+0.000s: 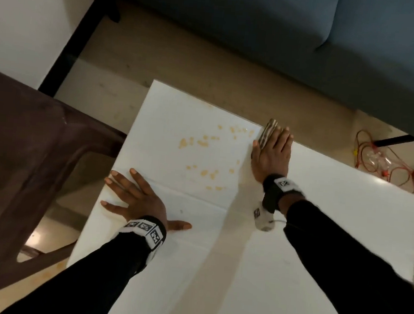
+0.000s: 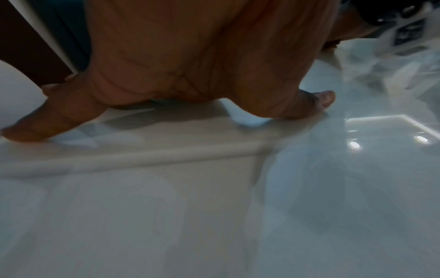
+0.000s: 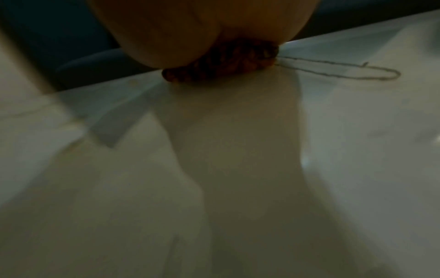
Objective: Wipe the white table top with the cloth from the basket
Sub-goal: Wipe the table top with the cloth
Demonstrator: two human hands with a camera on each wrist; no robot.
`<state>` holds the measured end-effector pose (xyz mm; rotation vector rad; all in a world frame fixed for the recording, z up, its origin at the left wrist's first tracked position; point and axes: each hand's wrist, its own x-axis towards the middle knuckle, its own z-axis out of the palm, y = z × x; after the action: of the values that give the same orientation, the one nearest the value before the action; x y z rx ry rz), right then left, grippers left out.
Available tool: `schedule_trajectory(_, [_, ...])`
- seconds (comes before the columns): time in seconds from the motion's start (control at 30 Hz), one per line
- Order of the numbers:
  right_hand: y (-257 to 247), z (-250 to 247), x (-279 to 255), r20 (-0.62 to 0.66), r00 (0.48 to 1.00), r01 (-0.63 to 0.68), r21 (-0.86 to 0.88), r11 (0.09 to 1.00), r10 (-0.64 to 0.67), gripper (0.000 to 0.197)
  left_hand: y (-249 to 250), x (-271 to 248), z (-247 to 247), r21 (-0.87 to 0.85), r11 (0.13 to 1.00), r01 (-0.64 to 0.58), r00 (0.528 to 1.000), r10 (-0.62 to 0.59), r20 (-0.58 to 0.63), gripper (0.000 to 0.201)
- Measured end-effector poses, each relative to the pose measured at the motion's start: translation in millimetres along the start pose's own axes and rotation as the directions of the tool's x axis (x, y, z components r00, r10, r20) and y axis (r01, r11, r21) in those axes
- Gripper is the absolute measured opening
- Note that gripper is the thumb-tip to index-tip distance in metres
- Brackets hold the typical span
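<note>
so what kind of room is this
Probably a living room at home: a blue sofa stands beyond the low white table, a brown plastic chair sits beside it, and red cables lie on the floor.

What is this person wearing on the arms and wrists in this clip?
Both arms are in long black sleeves reaching the wrists. The left hand has a black wristband carrying white square tiles printed with black coded markers. The right hand has a black strap with one such white marker tile on top, a white marked block hanging below it and a thin pale cable trailing off.
</note>
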<state>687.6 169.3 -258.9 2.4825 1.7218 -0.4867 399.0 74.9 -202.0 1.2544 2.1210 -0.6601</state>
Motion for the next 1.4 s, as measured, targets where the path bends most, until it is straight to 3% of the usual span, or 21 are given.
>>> schedule_trajectory(0.13, [-8.8,-7.4,-0.9,-0.019,0.999,-0.04,0.045,0.998,0.041,0.077,1.6,-2.9,-1.5,-0.008,1.0,0.005,1.0,-0.005,0.006,0.199])
schedule_trajectory(0.23, [-5.1,16.8,-70.6,-0.039,0.997,0.074,0.038,0.997,-0.072,0.079,2.0,-4.4,-2.2,-0.008,1.0,0.01,1.0,-0.01,0.01,0.2])
schedule_trajectory(0.33, [-1.3,37.3,-151.5,0.018,0.984,0.174,0.03,0.984,-0.175,0.076,3.4,-1.2,-2.8,0.006,1.0,0.03,0.999,-0.031,0.03,0.201])
schedule_trajectory(0.43, [-1.1,37.8,-173.4,0.019,0.979,0.205,0.015,0.979,-0.205,0.078,5.4,-0.2,-3.2,0.008,0.999,0.039,0.999,-0.039,0.029,0.202])
schedule_trajectory(0.57, [-2.3,33.7,-105.2,0.016,0.965,0.263,-0.049,0.964,-0.262,0.079,4.7,2.9,1.0,0.017,0.999,0.038,0.999,-0.038,0.016,0.2])
schedule_trajectory(0.7, [-21.8,15.1,0.6,0.023,0.98,0.199,-0.054,0.979,-0.198,0.087,5.2,0.7,3.3,0.031,0.998,0.047,0.999,-0.047,-0.009,0.199])
schedule_trajectory(0.8, [-32.8,3.8,16.1,-0.006,0.987,0.161,0.002,0.987,-0.161,0.083,6.0,1.1,3.1,0.034,0.999,0.036,0.999,-0.036,-0.009,0.199])
schedule_trajectory(0.9, [-30.5,16.4,-42.2,-0.006,0.974,0.224,-0.023,0.974,-0.224,0.078,5.6,-0.7,-0.1,0.025,0.999,0.035,0.999,-0.035,-0.007,0.2])
schedule_trajectory(1.03, [-22.2,39.1,-182.6,0.04,0.943,0.33,0.024,0.944,-0.331,0.075,7.0,-0.6,-1.2,-0.001,0.999,0.041,0.999,-0.041,0.012,0.202])
schedule_trajectory(1.1, [-22.8,41.9,-213.7,0.085,0.936,0.341,0.033,0.94,-0.342,0.077,5.9,-0.2,-2.0,-0.004,1.0,0.031,0.999,-0.031,0.016,0.202])
schedule_trajectory(1.17, [-24.8,40.7,-198.6,0.092,0.936,0.338,0.025,0.941,-0.339,0.077,5.2,0.3,-1.1,-0.002,1.0,0.02,1.0,-0.02,0.016,0.202])
schedule_trajectory(1.27, [-40.7,33.9,-124.4,0.022,0.947,0.319,0.026,0.947,-0.32,0.076,4.8,2.1,1.3,0.004,1.0,0.018,1.0,-0.018,0.001,0.202])
schedule_trajectory(1.4, [-65.9,5.7,-12.5,-0.012,0.99,0.14,0.055,0.989,-0.14,0.079,6.2,6.6,2.2,0.03,0.999,0.026,1.0,-0.027,0.011,0.203])
